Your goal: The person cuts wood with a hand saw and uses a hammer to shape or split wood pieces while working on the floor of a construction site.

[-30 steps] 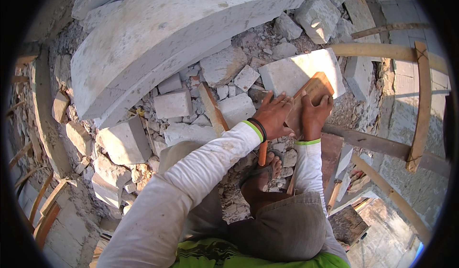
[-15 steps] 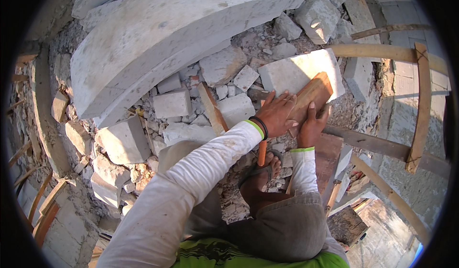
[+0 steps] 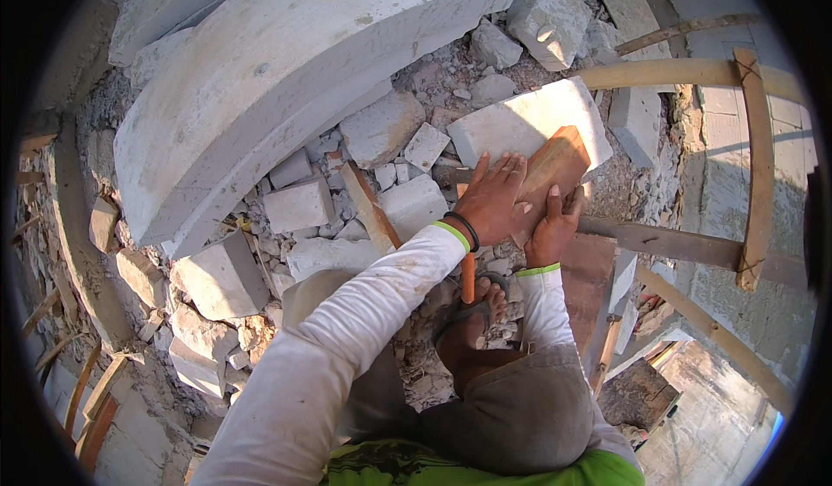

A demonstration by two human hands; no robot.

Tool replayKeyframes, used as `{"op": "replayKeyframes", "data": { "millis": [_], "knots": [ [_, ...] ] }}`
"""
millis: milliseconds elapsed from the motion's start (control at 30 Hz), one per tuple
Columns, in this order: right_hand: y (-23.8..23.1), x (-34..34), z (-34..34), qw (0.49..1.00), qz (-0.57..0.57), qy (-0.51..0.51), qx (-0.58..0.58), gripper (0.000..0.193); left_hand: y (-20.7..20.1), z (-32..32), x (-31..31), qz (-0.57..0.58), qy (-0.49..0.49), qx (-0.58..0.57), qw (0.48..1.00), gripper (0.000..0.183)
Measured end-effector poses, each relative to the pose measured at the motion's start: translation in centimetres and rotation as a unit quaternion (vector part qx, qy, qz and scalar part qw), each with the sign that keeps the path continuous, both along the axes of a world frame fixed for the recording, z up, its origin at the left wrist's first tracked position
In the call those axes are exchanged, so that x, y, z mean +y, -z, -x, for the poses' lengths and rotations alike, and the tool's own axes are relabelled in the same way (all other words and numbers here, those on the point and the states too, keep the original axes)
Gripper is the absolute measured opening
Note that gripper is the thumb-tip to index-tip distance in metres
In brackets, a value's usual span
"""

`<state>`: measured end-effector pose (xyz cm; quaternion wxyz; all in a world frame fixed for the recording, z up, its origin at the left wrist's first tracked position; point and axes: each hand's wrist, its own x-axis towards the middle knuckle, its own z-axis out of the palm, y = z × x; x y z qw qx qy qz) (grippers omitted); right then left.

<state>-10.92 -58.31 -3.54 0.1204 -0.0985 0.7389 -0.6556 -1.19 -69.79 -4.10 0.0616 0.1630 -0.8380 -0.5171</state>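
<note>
A reddish-brown wooden board (image 3: 559,167) with an angled end lies tilted against a pale block (image 3: 533,122). My right hand (image 3: 555,233) is closed on the board's lower right edge, its thumb on the near face. Palm down, my left hand (image 3: 491,202) stretches its fingers along the board's left side, over the block's near edge, with the thumb against the wood. An orange tool handle (image 3: 468,278) passes beneath my left hand and points down toward my sandalled foot (image 3: 472,317); the tool's head is hidden.
A large curved pale slab (image 3: 295,78) spans the upper left. Broken blocks (image 3: 221,278) and rubble surround my feet. A short wooden strip (image 3: 371,204) leans left of my hands. Bent poles (image 3: 676,71) and a wooden beam (image 3: 663,245) reach rightward.
The whole scene has shifted slightly to the left in view. Both hands stay at the board in nearly the same places.
</note>
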Motion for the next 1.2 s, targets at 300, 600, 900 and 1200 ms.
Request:
{"op": "replayKeyframes", "data": {
  "millis": [300, 600, 900, 1200],
  "knots": [
    [0.4, -1.1, 3.4, 0.997, -0.015, -0.079, 0.000, 0.062, 0.5, 0.7, 0.4, -0.043, -0.076, 0.029, 0.996, 0.066],
    [-0.3, -1.0, 2.4, 0.997, -0.006, -0.069, -0.040, 0.058, 0.2, 0.8, 1.3, -0.020, -0.076, 0.010, 0.997, 0.069],
    [-1.1, -1.8, 2.8, 0.996, -0.029, -0.080, -0.029, 0.058, 0.0, 0.7, 1.0, -0.039, -0.071, 0.001, 0.997, 0.067],
    [-1.3, -1.7, 2.6, 0.995, -0.028, -0.085, -0.041, 0.064, 0.8, 0.5, -1.0, -0.057, -0.202, 0.051, 0.976, 0.046]
  ]
}}
